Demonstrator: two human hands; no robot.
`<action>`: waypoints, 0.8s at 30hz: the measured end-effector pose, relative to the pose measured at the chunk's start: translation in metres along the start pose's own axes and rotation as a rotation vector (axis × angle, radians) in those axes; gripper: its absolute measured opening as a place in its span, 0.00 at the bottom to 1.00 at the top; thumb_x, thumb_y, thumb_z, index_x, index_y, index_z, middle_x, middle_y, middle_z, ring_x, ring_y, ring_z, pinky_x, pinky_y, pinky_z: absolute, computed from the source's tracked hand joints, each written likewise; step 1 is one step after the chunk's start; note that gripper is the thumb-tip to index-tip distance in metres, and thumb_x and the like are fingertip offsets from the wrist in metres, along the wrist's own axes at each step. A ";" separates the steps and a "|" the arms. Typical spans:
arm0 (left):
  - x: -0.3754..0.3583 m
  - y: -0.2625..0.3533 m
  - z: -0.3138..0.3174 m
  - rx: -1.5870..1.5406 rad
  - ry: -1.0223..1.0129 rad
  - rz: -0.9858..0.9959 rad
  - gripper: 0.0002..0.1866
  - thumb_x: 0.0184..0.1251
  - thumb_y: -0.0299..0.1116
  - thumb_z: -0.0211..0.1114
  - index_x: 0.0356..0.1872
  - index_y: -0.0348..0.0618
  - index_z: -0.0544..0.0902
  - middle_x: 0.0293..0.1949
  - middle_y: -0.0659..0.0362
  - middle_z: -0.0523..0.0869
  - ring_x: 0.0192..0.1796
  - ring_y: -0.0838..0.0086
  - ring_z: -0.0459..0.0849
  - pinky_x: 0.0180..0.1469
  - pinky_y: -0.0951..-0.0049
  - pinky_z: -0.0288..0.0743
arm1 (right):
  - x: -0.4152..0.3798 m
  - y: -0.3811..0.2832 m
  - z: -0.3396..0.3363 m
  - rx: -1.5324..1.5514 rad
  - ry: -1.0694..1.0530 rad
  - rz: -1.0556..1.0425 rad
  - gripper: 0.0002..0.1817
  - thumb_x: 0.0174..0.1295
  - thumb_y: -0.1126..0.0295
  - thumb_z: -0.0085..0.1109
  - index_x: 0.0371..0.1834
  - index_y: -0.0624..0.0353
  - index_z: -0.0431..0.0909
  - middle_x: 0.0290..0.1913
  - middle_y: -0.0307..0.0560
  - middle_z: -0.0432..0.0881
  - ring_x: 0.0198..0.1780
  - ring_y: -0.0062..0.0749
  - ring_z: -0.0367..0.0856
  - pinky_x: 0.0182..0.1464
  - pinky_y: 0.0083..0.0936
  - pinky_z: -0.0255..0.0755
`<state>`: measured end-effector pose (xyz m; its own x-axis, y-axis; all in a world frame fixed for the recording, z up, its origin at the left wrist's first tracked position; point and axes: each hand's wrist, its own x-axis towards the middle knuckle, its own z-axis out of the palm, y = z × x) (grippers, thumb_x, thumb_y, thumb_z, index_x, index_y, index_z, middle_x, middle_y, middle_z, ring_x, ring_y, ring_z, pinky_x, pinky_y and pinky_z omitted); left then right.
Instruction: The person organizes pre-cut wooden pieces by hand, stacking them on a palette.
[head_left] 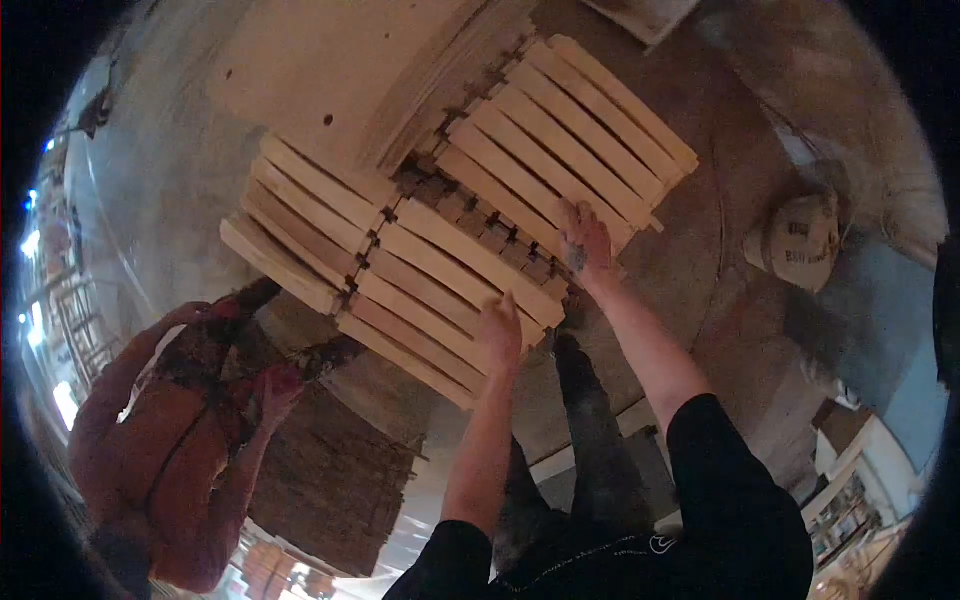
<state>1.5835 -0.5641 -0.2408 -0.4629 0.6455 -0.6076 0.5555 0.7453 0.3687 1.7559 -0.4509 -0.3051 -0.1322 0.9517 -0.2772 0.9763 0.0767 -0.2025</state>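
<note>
Big slatted wooden panel fills the view overhead, you've got both arms stretched up: left hand flat and open against its edge, right hand pressed open on the slats. Co-worker reaches alongside, bare concrete wall behind.

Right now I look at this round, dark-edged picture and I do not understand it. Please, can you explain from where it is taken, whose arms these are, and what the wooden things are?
There is one picture only, taken by a camera worn on a person's head; its wide lens bends the view and makes the round dark border. The two bare arms in short black sleeves belong to that person. The left hand and the right hand both reach forward and lie on a pale wooden slatted panel, made of many parallel light boards. Whether the fingers grip it or only press on it, I cannot tell. A second slatted section lies beside it. At the left, another person in an orange-brown patterned garment also reaches toward the panel. A round pale object with dark lettering sits at the right.
</note>
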 end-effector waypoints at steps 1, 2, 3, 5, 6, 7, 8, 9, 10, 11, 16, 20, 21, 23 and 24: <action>0.008 0.025 -0.005 0.049 0.014 -0.060 0.27 0.69 0.54 0.58 0.43 0.34 0.80 0.39 0.42 0.86 0.46 0.49 0.85 0.48 0.55 0.77 | 0.009 -0.004 0.006 -0.047 -0.017 0.007 0.32 0.62 0.63 0.60 0.69 0.59 0.62 0.62 0.58 0.68 0.61 0.49 0.71 0.57 0.43 0.69; 0.016 0.042 -0.008 0.099 0.026 -0.121 0.25 0.68 0.52 0.61 0.41 0.33 0.80 0.41 0.40 0.85 0.47 0.48 0.84 0.49 0.55 0.76 | 0.013 -0.008 0.010 -0.094 -0.033 0.014 0.33 0.62 0.63 0.61 0.69 0.59 0.61 0.61 0.58 0.69 0.61 0.49 0.71 0.58 0.42 0.69; 0.024 0.045 -0.003 0.118 0.059 -0.132 0.26 0.66 0.53 0.63 0.40 0.34 0.80 0.40 0.40 0.85 0.47 0.49 0.85 0.48 0.55 0.77 | 0.015 -0.011 0.008 -0.084 -0.014 -0.017 0.34 0.60 0.63 0.62 0.69 0.58 0.62 0.59 0.57 0.69 0.60 0.49 0.72 0.57 0.42 0.69; 0.037 0.043 0.010 0.163 0.121 -0.149 0.27 0.62 0.55 0.66 0.38 0.34 0.80 0.39 0.42 0.85 0.48 0.51 0.85 0.48 0.56 0.77 | 0.013 -0.014 -0.001 -0.058 0.024 -0.070 0.36 0.57 0.63 0.65 0.68 0.58 0.63 0.57 0.57 0.70 0.58 0.48 0.73 0.57 0.41 0.70; 0.042 0.041 0.015 0.184 0.109 -0.173 0.27 0.61 0.55 0.67 0.38 0.34 0.80 0.38 0.42 0.86 0.47 0.52 0.85 0.48 0.57 0.78 | 0.011 -0.017 -0.005 -0.024 0.004 -0.087 0.36 0.55 0.63 0.66 0.67 0.58 0.64 0.56 0.56 0.70 0.57 0.48 0.73 0.56 0.41 0.70; 0.047 0.036 0.020 0.205 0.099 -0.197 0.28 0.59 0.55 0.69 0.38 0.34 0.80 0.38 0.43 0.86 0.47 0.53 0.86 0.47 0.57 0.78 | 0.010 -0.019 -0.007 0.011 -0.014 -0.105 0.36 0.53 0.63 0.67 0.66 0.58 0.64 0.55 0.56 0.70 0.56 0.48 0.73 0.56 0.40 0.70; 0.052 0.032 0.023 0.224 0.089 -0.215 0.28 0.58 0.56 0.70 0.37 0.34 0.80 0.38 0.44 0.86 0.46 0.53 0.86 0.47 0.57 0.78 | 0.009 -0.023 -0.012 0.044 -0.028 -0.120 0.36 0.52 0.63 0.69 0.65 0.58 0.65 0.54 0.55 0.70 0.56 0.48 0.74 0.55 0.40 0.71; 0.052 0.029 0.024 0.195 0.086 -0.218 0.28 0.57 0.55 0.70 0.38 0.34 0.80 0.39 0.44 0.86 0.46 0.53 0.86 0.47 0.57 0.78 | 0.006 -0.028 -0.020 0.156 -0.029 -0.093 0.36 0.51 0.63 0.69 0.64 0.58 0.65 0.54 0.56 0.71 0.55 0.48 0.74 0.55 0.40 0.71; 0.052 0.029 0.018 0.164 0.084 -0.222 0.28 0.57 0.55 0.71 0.38 0.35 0.80 0.39 0.44 0.86 0.45 0.52 0.86 0.47 0.57 0.78 | 0.001 -0.033 -0.028 0.267 -0.031 -0.067 0.36 0.50 0.63 0.69 0.63 0.58 0.66 0.54 0.56 0.72 0.55 0.48 0.75 0.55 0.40 0.72; 0.051 0.031 0.012 0.135 0.082 -0.224 0.28 0.57 0.54 0.71 0.38 0.35 0.81 0.40 0.44 0.86 0.45 0.51 0.86 0.47 0.57 0.78 | -0.005 -0.037 -0.032 0.378 -0.034 -0.038 0.36 0.50 0.63 0.70 0.62 0.58 0.66 0.54 0.56 0.72 0.55 0.48 0.75 0.54 0.40 0.72; 0.018 0.003 -0.006 -0.325 0.088 -0.133 0.22 0.58 0.47 0.72 0.39 0.37 0.80 0.39 0.50 0.82 0.43 0.58 0.83 0.47 0.63 0.75 | -0.047 -0.072 -0.064 0.753 -0.151 0.069 0.33 0.53 0.60 0.71 0.59 0.60 0.67 0.50 0.57 0.78 0.53 0.50 0.79 0.52 0.41 0.74; -0.057 -0.088 -0.013 -0.851 0.033 -0.176 0.20 0.59 0.42 0.72 0.42 0.36 0.78 0.37 0.57 0.79 0.43 0.70 0.78 0.46 0.68 0.74 | -0.078 -0.116 -0.048 0.723 -0.086 -0.033 0.31 0.57 0.59 0.69 0.59 0.60 0.67 0.50 0.55 0.79 0.53 0.47 0.79 0.52 0.40 0.75; -0.079 -0.108 -0.024 -0.858 0.017 -0.234 0.20 0.60 0.41 0.72 0.44 0.36 0.78 0.39 0.58 0.80 0.44 0.72 0.79 0.47 0.68 0.74 | -0.084 -0.126 -0.037 0.684 -0.058 -0.062 0.29 0.58 0.60 0.68 0.58 0.60 0.67 0.49 0.54 0.78 0.53 0.47 0.79 0.51 0.39 0.75; -0.116 -0.117 -0.058 -0.575 0.037 -0.218 0.21 0.62 0.41 0.71 0.47 0.36 0.77 0.44 0.54 0.82 0.48 0.67 0.81 0.50 0.66 0.74 | -0.096 -0.151 -0.021 0.611 -0.009 -0.120 0.26 0.59 0.62 0.67 0.57 0.59 0.68 0.49 0.54 0.78 0.53 0.47 0.79 0.50 0.37 0.76; -0.118 -0.124 -0.061 -0.517 0.136 -0.219 0.21 0.64 0.40 0.69 0.50 0.36 0.76 0.46 0.52 0.82 0.50 0.65 0.81 0.51 0.65 0.74 | -0.103 -0.164 -0.014 0.665 -0.050 -0.076 0.22 0.59 0.65 0.65 0.54 0.58 0.69 0.48 0.52 0.77 0.52 0.48 0.79 0.48 0.35 0.77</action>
<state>1.5272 -0.7224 -0.1724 -0.6326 0.4571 -0.6252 0.0426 0.8266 0.5612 1.6121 -0.5567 -0.2301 -0.2202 0.9346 -0.2792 0.6526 -0.0716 -0.7543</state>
